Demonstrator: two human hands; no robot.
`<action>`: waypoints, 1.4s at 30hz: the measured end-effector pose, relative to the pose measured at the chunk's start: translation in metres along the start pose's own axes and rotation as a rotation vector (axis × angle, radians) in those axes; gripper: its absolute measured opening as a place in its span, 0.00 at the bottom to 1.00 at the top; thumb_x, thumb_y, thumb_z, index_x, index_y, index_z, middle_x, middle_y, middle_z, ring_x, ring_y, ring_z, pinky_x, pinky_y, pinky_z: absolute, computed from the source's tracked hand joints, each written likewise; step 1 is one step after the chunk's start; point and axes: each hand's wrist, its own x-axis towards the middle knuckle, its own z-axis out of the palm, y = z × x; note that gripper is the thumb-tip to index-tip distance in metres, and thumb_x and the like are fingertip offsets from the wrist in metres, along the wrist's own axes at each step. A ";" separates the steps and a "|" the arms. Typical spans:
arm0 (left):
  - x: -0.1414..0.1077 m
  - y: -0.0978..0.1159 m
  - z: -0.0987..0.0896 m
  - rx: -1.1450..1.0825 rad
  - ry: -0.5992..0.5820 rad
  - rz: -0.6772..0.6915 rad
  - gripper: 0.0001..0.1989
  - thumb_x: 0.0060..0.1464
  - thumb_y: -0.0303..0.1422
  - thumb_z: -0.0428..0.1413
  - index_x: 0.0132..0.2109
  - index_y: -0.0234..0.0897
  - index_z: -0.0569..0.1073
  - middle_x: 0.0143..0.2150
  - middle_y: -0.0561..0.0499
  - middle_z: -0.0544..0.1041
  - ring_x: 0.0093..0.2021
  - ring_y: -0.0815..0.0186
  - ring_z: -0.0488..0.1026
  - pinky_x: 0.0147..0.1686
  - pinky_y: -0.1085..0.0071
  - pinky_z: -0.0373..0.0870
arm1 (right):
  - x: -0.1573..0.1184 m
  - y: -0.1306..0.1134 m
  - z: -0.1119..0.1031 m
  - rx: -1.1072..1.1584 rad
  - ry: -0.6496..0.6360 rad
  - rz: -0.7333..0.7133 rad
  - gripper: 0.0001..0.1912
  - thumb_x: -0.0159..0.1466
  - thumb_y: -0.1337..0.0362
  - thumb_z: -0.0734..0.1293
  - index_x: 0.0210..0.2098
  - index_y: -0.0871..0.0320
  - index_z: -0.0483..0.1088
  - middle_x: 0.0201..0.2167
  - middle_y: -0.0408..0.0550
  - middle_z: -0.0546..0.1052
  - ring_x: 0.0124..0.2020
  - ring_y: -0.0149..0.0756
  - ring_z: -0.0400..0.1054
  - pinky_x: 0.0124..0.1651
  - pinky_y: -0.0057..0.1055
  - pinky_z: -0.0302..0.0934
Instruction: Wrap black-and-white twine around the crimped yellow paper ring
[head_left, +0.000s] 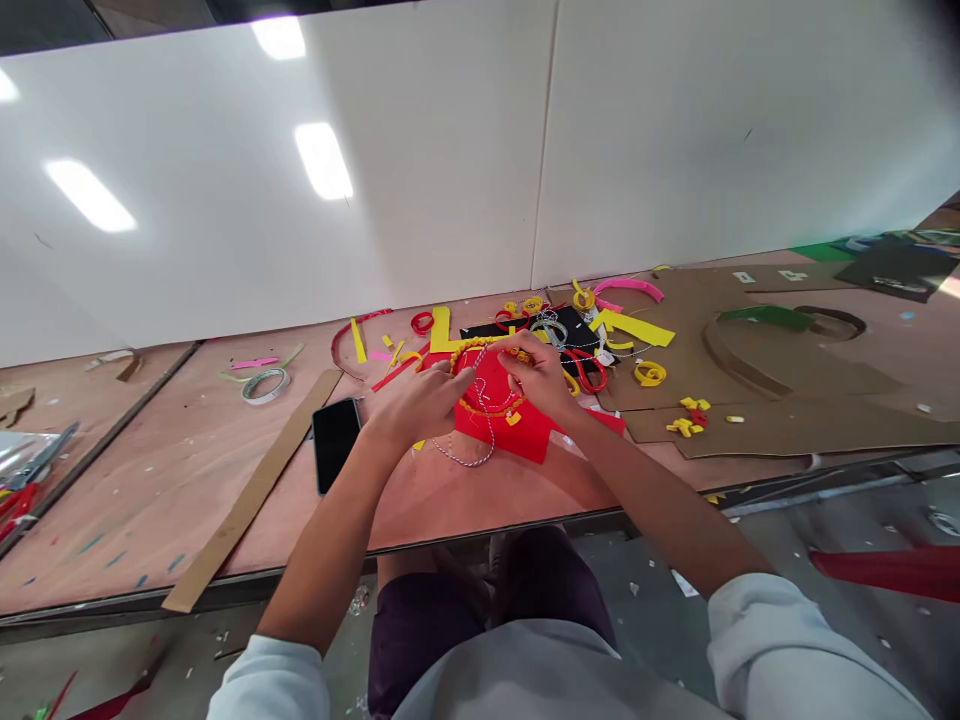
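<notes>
Far left, well away from the red foam sheet (517,440): a roll of tape (265,385) on the plywood bench top (150,520), with a long cardboard strip (247,490) slanting toward the person. Nearer the sheet, off its left side, lies a black phone (336,445).

The left hand (420,405) comes in over the sheet's left part, fingers curled against a yellow beaded ring (487,408). Whether they grip it or only rest there, I cannot tell. The ring lies on the sheet, roughly round, slightly wider across than front to back, and sits between both hands. A twisted white cord (463,455) loops from it toward the person, along the sheet's left edge.

The right hand (536,375) is over the ring's far right rim, with its fingers closed narrowly on the beads, and is the nearer hand to that rim.

Right of the sheet: a curled yellow foam strip (649,373), then a brown cardboard sheet (795,435).
</notes>
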 end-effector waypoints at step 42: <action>0.013 0.001 0.048 -0.826 0.662 -0.172 0.19 0.47 0.21 0.53 0.46 0.43 0.62 0.27 0.62 0.64 0.25 0.71 0.62 0.27 0.74 0.58 | -0.003 -0.003 -0.001 -0.078 0.014 -0.026 0.08 0.63 0.64 0.69 0.39 0.51 0.81 0.38 0.47 0.77 0.34 0.33 0.68 0.30 0.29 0.59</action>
